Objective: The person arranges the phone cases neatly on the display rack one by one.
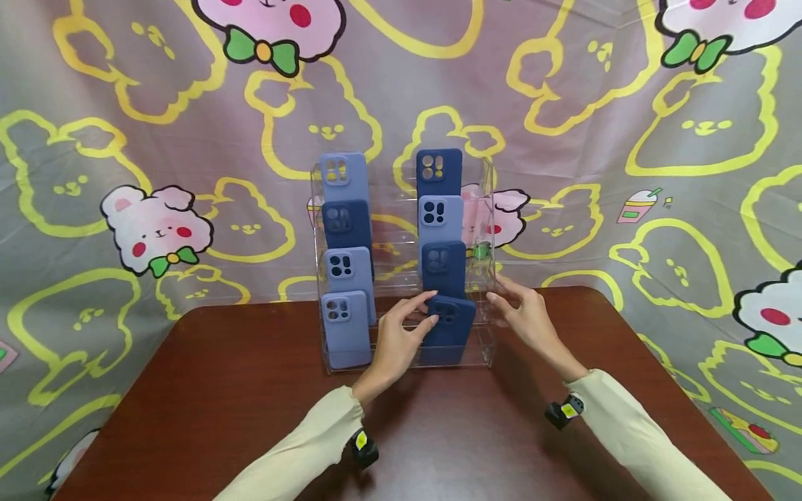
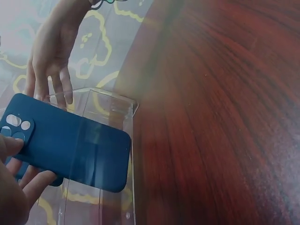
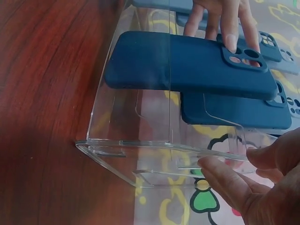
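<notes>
My left hand (image 1: 396,342) pinches a dark blue phone case (image 1: 452,327) near its camera cutouts, thumb in front and fingers behind. The case leans tilted in the lowest tier, right column, of a clear stepped display rack (image 1: 401,351); its lower part sits behind the front lip. At the rack's right side, my right hand (image 1: 529,316) has its extended fingers (image 3: 225,180) right at the side panel, with the thumb near the panel's edge. Directly behind the pinched case stands another dark blue case (image 1: 444,268).
Above in the right column are a light blue case (image 1: 441,212) and a dark blue case (image 1: 440,167). The left column holds several light blue cases (image 1: 347,330) and one dark blue case (image 1: 347,223). A brown wooden table (image 1: 250,390) carries the rack; a patterned curtain (image 1: 564,209) hangs behind.
</notes>
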### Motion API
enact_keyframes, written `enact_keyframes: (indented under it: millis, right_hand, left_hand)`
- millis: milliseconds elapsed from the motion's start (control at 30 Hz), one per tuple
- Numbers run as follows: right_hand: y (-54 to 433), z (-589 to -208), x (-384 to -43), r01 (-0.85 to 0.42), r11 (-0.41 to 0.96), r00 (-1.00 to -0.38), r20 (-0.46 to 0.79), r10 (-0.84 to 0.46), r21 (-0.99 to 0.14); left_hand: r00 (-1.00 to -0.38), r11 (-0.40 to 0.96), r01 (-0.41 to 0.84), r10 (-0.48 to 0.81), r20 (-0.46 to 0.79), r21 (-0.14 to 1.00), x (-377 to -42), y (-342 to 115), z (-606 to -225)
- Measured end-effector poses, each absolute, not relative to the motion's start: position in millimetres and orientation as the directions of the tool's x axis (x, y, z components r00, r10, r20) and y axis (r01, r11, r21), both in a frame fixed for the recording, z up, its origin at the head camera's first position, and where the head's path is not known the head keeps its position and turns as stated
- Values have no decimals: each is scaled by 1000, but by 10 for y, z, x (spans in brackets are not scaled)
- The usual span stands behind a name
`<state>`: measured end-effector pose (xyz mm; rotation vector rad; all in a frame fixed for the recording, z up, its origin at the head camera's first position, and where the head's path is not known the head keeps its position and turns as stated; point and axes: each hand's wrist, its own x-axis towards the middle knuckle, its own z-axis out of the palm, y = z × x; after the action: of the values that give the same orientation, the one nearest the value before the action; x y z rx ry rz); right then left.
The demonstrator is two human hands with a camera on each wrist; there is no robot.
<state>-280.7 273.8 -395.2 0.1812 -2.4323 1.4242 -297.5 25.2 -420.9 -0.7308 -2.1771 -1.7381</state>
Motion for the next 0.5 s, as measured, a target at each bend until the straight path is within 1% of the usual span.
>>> enact_keyframes:
  millis: [200, 500]
  right_hand:
    - [2744, -3945, -2803, -266, 511, -938, 343, 59, -817]
    - [2730, -3963, -2817, -287, 495, -933, 357, 51, -820]
  left_hand:
    - [-847, 160, 527, 178, 501, 835, -2974, 310, -4214]
    - [-868, 196, 496, 89, 489, 846, -2987, 371, -4241]
